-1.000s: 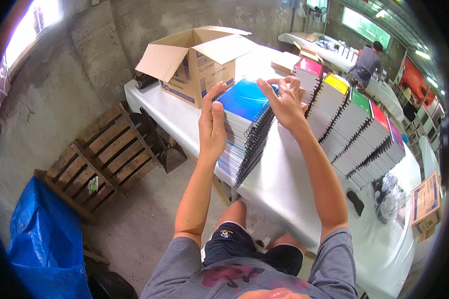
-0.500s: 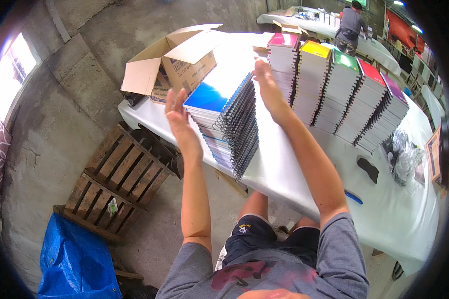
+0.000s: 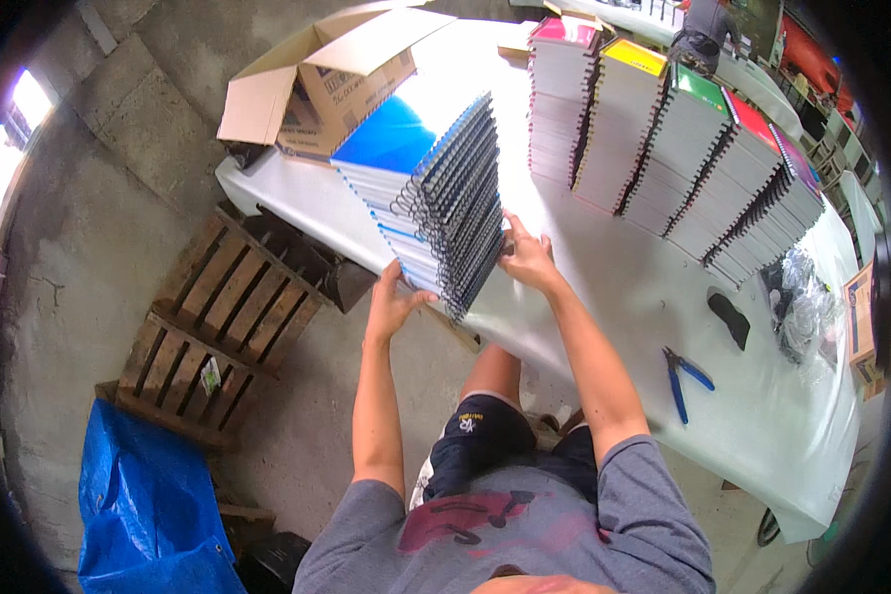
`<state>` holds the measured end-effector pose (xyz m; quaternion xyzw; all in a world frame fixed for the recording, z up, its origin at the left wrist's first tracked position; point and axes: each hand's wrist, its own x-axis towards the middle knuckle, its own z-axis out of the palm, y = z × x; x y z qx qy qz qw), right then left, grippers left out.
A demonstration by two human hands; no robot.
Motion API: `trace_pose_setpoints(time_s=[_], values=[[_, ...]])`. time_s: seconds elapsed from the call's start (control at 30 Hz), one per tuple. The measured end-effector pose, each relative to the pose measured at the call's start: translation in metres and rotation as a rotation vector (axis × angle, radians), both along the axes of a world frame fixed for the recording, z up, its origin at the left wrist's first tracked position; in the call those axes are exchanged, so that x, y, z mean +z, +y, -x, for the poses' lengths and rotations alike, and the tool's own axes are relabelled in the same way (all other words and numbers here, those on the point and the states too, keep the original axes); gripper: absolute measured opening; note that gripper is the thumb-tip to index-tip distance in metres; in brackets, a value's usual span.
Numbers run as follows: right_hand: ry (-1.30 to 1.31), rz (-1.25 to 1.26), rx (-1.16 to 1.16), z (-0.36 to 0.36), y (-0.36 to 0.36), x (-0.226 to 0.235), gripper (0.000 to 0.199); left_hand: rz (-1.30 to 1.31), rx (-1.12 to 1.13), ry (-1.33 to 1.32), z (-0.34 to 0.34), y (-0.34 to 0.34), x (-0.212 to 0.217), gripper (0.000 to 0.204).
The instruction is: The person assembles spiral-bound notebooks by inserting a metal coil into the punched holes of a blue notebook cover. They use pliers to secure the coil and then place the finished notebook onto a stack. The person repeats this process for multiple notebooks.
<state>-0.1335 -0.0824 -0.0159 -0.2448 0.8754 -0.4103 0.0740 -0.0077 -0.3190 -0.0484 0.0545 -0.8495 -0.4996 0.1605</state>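
Notebooks bound with dark wire coils and topped by a glossy blue cover stand in a tall, slightly fanned stack (image 3: 421, 198) near the front edge of a table spread with a shiny white sheet (image 3: 604, 297); this blue stack is the landmark here. At its foot, on the left, the left hand (image 3: 396, 300) is half open, thumb spread away from bent fingers, both touching the lowest notebooks. At its foot on the right, the right hand (image 3: 529, 255) has its fingers partly curled against the coiled side. Whether either hand has a firm grip cannot be told.

Just beyond the blue stack, to the left, sits an open brown cardboard carton (image 3: 342, 94) with its flaps spread. To the stack's right runs a row of white-paged, coil-bound piles: one with a pink cover (image 3: 561, 109), then yellow (image 3: 619, 129), green (image 3: 678, 148), red (image 3: 733, 173) and purple (image 3: 777, 213). Well to its right lie blue-handled pliers (image 3: 685, 381) with handles apart, a flat black piece (image 3: 729, 319) and crumpled clear plastic (image 3: 810, 317). Left of the stack, below table height, are a slatted wooden pallet (image 3: 228, 327) and a blue tarpaulin (image 3: 153, 505).
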Motion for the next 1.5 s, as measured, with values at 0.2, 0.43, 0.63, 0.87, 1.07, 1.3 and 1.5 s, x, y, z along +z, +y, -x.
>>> trace_pose_setpoints(time_s=[0.2,0.43,0.63,0.87,1.07,1.3,1.5], values=[[-0.011,0.146,-0.100,-0.012,0.005,-0.006,0.074,-0.238,-0.144,0.048,0.000,-0.003,-0.005,0.057],[0.022,0.216,-0.237,-0.055,0.028,-0.006,0.074,-0.194,-0.207,-0.051,-0.013,0.013,0.013,0.045],[0.064,0.238,-0.323,-0.076,0.035,-0.007,0.071,-0.137,-0.247,-0.069,-0.012,0.016,0.020,0.036],[0.166,0.146,-0.138,-0.094,0.075,0.017,0.073,-0.145,-0.119,-0.236,-0.020,0.026,0.031,0.058],[0.276,-0.391,-0.553,-0.155,0.241,0.049,0.071,-0.493,-0.009,0.155,-0.084,0.039,-0.014,0.074],[0.394,-0.591,-0.596,-0.184,0.273,-0.014,0.053,-0.688,0.125,0.155,-0.102,0.132,-0.009,0.069],[0.343,-0.182,-0.511,-0.188,0.198,0.013,0.043,-0.561,0.313,0.243,-0.086,0.141,-0.005,0.024]])
